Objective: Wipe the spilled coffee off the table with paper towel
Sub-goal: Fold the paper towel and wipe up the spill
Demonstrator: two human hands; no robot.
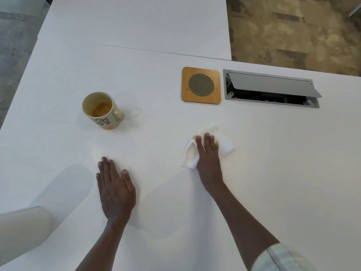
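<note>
Fingers [207,141] of my right hand [208,153] lie flat and close together on top of the crumpled paper towel [188,155], pressing it onto the white table [273,173] rather than pinching it; I judge that flat press is there to spread pressure so the sheet soaks instead of smearing. A faint tan tint shows at the towel's far edge, just past my fingertips, which I read as coffee already taken up. My left hand [115,190] rests palm down with its fingers spread and holds nothing, probably bracing me while I lean in. Just beyond its fingertips I see a pale, slightly yellow smear [95,153] on the table, so I judge some spill is not yet wiped. Farther out on the left stands a mug [101,110] with a little amber liquid in it, upright and well apart from the towel. Beyond the towel lie a wooden coaster [201,85] and, beside it, an open cable hatch [271,89].
</note>
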